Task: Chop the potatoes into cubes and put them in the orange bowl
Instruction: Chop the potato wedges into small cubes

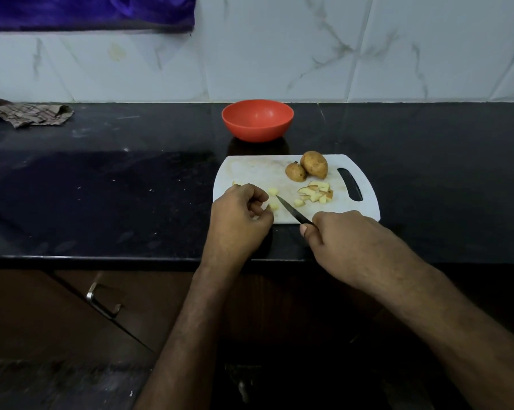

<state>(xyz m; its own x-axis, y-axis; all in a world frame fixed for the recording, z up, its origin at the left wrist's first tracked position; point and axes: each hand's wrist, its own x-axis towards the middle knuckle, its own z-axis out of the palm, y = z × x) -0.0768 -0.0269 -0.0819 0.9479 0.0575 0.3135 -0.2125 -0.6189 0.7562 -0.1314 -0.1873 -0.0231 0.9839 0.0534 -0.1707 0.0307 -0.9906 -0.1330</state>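
My right hand (343, 232) gripped the knife (294, 211), blade over the cutting board (255, 173); my left hand (239, 213) curled loosely by cut potato cubes (316, 194). Two potatoes (307, 168) sat whole behind; the orange bowl (257, 119) stood beyond

Dim overall; tiled wall (368, 48) brightest, lit from above. Black counter (101, 184) gives dull sheen, bowl (257, 120) reflected in it. Lower cabinet (72, 306) area murky, soft. Wide-angle bending at edges. Cloth (87, 10) top left blurred.
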